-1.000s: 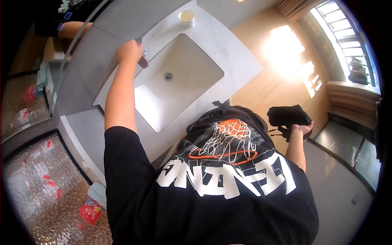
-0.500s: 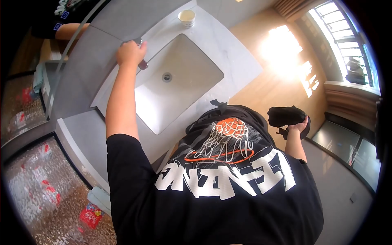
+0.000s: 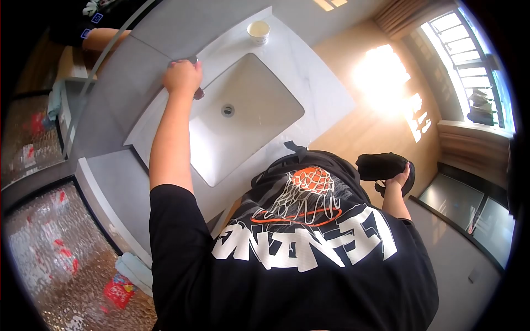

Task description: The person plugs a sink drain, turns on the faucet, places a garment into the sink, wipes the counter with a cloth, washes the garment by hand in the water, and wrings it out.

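My left hand (image 3: 183, 76) is closed around the faucet (image 3: 198, 94) at the back edge of the white sink (image 3: 259, 105); its spout tip shows just below my fingers. Off to the right, away from the counter, my right hand (image 3: 399, 177) grips a black bundle (image 3: 381, 166), which looks like soft cloth or a bag with straps dangling. The sink's drain (image 3: 227, 110) is visible, and no water stream can be made out.
A white paper cup (image 3: 258, 33) stands on the counter (image 3: 326, 88) beyond the sink. A mirror is at the upper left, textured glass (image 3: 61, 248) at the lower left. A light-blue towel (image 3: 134, 271) hangs beside it. Curtains and a window (image 3: 464, 49) are at the upper right.
My left hand has changed its hold on the faucet, its fingers now curled closer together. The black bundle has shifted slightly left and down in view with my right hand.
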`<state>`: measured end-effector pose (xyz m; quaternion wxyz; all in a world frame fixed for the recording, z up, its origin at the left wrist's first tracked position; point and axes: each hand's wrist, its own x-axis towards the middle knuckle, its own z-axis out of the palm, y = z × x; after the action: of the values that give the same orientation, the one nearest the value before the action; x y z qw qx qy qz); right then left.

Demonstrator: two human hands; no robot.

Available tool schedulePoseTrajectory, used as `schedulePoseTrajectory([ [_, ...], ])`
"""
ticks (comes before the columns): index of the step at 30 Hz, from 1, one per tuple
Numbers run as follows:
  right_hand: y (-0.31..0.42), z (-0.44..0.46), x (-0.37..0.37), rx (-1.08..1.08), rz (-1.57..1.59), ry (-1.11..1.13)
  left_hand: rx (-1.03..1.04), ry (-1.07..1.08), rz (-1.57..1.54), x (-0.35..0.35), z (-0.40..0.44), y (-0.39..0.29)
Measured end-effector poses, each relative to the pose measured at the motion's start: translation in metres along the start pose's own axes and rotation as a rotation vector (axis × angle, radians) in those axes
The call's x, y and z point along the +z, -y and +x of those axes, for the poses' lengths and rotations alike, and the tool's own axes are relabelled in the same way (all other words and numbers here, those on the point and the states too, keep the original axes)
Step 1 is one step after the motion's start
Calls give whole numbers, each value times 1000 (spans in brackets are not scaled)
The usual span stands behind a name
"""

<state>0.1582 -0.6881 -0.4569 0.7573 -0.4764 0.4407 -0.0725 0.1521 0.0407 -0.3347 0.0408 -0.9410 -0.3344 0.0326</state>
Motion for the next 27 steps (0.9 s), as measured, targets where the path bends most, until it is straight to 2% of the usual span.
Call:
schedulePoseTrajectory([
  [5, 7, -29, 27, 56, -40, -12, 20, 3, -40, -13, -10, -5],
  [8, 1, 3, 13, 35, -19, 106, 18, -38, 24, -1, -5, -1],
  [14, -1, 18, 13, 12, -66, 136, 12, -111, 6, 14, 1, 3],
  [17, 1, 0, 27, 50, -68, 124, 2, -119, 22, 13, 0, 2],
  [20, 5, -38, 53, 78, -130, -42, -5, -129, 23, 9, -3, -2],
  [23, -10, 14, 23, 33, -100, 136, 15, -54, -19, -1, -6, -3],
  [27, -10, 9, 26, 57, -146, 91, 9, -71, -28, 2, -5, -3],
])
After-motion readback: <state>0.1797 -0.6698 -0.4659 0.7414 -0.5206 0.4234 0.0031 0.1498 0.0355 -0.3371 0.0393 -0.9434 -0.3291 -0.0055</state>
